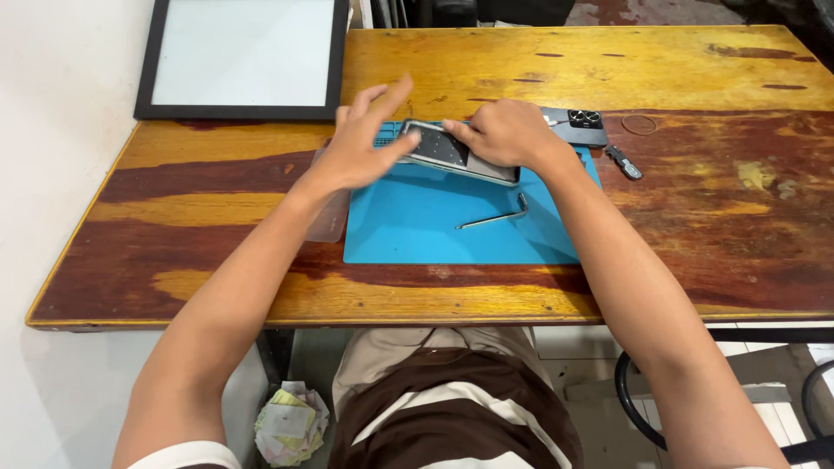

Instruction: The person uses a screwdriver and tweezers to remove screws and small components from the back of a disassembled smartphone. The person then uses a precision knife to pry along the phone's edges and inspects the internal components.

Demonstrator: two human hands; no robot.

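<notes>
Both hands are working: my right hand (pixel 504 132) is gripping the phone (pixel 459 153) above the blue mat (pixel 417 226), while my left hand (pixel 360 143) is hovering, fingers spread, thumb touching its edge.

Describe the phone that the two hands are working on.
The phone is a flat dark slab with a silvery edge, lying tilted over the far part of the blue mat. The right hand covers its right end; the left hand touches its left corner with the thumb, fingers spread. Its upper face looks patterned; details are unclear.
</notes>
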